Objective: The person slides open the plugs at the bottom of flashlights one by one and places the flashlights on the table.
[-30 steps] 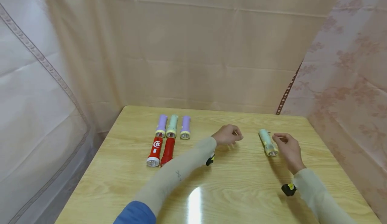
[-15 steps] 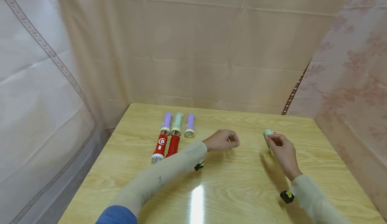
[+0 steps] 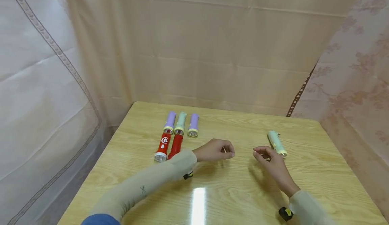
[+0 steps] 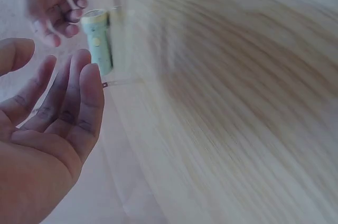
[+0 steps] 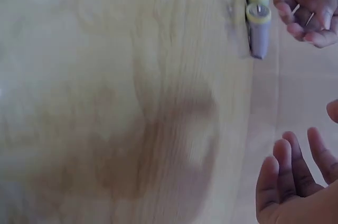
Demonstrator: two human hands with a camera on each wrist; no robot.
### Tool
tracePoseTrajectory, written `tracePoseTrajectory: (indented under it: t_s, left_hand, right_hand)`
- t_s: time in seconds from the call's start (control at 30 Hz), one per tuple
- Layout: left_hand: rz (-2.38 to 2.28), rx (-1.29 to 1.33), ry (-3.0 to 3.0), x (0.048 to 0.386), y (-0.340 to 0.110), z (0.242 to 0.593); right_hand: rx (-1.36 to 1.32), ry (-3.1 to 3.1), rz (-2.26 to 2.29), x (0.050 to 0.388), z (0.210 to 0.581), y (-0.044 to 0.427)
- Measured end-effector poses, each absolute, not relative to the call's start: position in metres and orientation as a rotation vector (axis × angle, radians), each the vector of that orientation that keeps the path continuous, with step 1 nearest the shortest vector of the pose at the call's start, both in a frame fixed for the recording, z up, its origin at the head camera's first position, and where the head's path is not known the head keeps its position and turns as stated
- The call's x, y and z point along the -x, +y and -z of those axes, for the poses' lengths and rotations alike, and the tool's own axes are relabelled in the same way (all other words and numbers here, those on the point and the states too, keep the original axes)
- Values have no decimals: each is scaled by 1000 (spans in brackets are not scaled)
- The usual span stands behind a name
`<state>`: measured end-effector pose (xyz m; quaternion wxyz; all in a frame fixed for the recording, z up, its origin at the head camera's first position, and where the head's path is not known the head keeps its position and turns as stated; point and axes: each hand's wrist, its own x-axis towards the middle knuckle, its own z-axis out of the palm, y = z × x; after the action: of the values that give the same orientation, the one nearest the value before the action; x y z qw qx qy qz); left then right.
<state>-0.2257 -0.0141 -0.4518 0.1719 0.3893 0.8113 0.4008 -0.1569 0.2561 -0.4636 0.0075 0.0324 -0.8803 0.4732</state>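
Note:
My left hand (image 3: 214, 150) hovers over the middle of the table, its fingers loosely bent and nothing held. To its right, my right hand (image 3: 273, 166) is likewise loosely bent and holds nothing. A mint green flashlight (image 3: 275, 142) lies just beyond the right hand, which hides a little of its lens end. Left of the left hand, a back row has a purple flashlight (image 3: 170, 119), another mint green flashlight (image 3: 181, 121) and a second purple flashlight (image 3: 193, 122). In front lie a red flashlight with a white rim (image 3: 163, 147) and a darker red flashlight (image 3: 176, 145), partly behind the left sleeve.
The wooden table (image 3: 237, 194) has a bright light reflection near its front. Beige cloth (image 3: 194, 49) hangs behind it. A pale cloth (image 3: 39, 100) hangs on the left and a flowered cloth (image 3: 358, 100) on the right.
My right hand has passed over the right green flashlight and drawn back left and nearer. My left hand has pulled back a little to the left. The view has shifted slightly.

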Motion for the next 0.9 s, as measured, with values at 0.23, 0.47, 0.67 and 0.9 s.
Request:
tracePoseTrajectory:
  t_s: [0.23,0.47,0.67,0.9]
  left_hand:
    - [-1010,-1241,2351,210,-26,459]
    - [-1036,-1230,2341,205,-35,462]
    - [-1067,-1184,2341,205,-40,469]
    - [-1101,-1137,2331,204,-47,473]
  right_hand:
    - [-206,-2816,-1492,144,467,238]
    - [-247,-2852,-1570,141,477,229]
    - [-218,-2872,-1619,141,478,226]
    - [-211,-2874,-1661,141,483,220]
